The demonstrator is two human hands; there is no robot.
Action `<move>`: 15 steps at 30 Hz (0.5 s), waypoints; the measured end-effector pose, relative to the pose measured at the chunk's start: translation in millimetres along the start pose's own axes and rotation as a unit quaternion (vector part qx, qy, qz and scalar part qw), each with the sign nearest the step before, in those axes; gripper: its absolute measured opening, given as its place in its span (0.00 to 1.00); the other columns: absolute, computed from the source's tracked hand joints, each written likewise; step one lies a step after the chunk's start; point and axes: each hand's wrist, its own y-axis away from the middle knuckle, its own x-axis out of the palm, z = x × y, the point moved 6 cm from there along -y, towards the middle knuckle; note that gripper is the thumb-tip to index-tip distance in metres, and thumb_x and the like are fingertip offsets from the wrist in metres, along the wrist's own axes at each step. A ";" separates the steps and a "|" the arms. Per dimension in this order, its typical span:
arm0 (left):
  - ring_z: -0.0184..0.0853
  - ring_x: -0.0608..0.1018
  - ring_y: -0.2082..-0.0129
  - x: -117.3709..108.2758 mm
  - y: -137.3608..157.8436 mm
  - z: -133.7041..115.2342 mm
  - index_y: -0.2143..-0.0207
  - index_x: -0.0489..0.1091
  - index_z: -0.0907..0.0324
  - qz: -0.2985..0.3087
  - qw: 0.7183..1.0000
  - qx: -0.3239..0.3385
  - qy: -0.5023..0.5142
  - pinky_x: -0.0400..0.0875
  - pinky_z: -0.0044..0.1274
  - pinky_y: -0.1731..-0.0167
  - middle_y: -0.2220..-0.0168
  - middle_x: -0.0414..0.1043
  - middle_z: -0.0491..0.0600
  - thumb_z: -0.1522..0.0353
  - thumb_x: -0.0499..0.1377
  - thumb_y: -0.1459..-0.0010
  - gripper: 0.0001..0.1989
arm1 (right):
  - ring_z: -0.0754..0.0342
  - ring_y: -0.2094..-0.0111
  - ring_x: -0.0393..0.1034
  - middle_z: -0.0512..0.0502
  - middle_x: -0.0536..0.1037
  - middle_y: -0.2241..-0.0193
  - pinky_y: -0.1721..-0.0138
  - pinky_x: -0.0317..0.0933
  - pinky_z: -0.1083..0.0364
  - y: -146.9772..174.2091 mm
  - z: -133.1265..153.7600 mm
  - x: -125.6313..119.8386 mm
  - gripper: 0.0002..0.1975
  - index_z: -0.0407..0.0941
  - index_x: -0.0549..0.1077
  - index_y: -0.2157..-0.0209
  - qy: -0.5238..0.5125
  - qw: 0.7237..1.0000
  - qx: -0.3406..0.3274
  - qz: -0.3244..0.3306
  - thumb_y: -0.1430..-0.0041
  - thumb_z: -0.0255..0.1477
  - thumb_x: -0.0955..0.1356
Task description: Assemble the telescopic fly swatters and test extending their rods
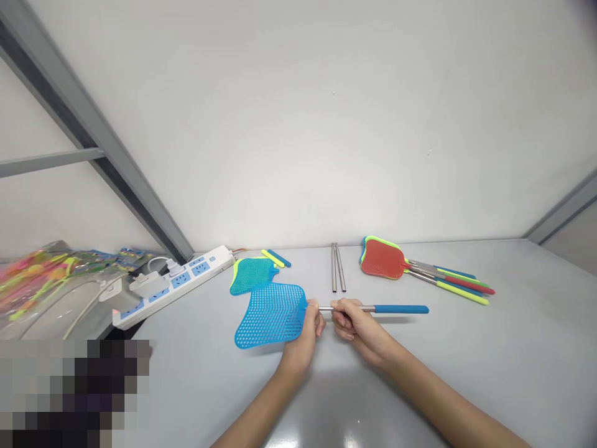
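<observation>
Observed at the grey desk (466, 361): 2 bare hands at work on a blue fly swatter (273, 314), held just below the centre of the frame. Its perforated head points left; its metal rod (326, 308) runs level to the right and ends in a blue grip (401, 309).

Left hand (303, 339): fingers closed at the neck, where head meets rod. Right hand (357, 326): fingers curled narrow around the rod, thumb on top, short of the blue grip. The hands are near each other, a short length of bare rod showing between them.

Behind the held head, left of centre, lie loose swatter heads (252, 275), teal over yellow-green; I cannot fairly count them from here. At their upper right edge lie 2 loose grips (278, 257), 1 yellow and 1 blue. Nearer the centre, 2 metal tubes (338, 267) lie side by side.

Right of centre, a stack of swatters (382, 258) lies with a red head uppermost, handles fanned rightward.

At left, a white power strip (175, 286) lies slantwise beside clear plastic packaging (41, 274) with brightly coloured contents.
</observation>
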 end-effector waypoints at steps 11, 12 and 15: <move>0.26 0.56 0.84 -0.2 2.4 -3.9 0.86 0.47 0.58 -0.008 0.994 -0.015 0.107 0.55 0.21 0.79 0.87 0.47 0.39 0.63 0.49 0.48 0.18 | 0.65 0.87 0.40 0.57 0.49 0.91 0.85 0.35 0.60 3.7 3.2 0.4 0.18 0.41 0.58 0.90 0.080 0.996 -0.042 -0.003 0.51 0.31 0.61; 0.26 0.56 0.84 0.0 3.5 -3.7 0.86 0.47 0.58 -0.009 0.992 -0.020 0.124 0.54 0.21 0.80 0.87 0.47 0.39 0.62 0.49 0.48 0.18 | 0.65 0.88 0.41 0.57 0.49 0.92 0.85 0.35 0.60 4.7 3.7 0.1 0.19 0.41 0.59 0.91 0.098 0.994 -0.049 -0.008 0.50 0.31 0.61; 0.26 0.57 0.84 -2.6 5.8 -6.4 0.85 0.52 0.59 -0.020 0.986 -0.002 0.168 0.54 0.20 0.81 0.86 0.50 0.40 0.59 0.47 0.46 0.18 | 0.65 0.88 0.44 0.56 0.53 0.93 0.85 0.38 0.60 6.8 3.5 2.2 0.19 0.40 0.62 0.89 0.138 0.989 -0.051 -0.003 0.49 0.34 0.61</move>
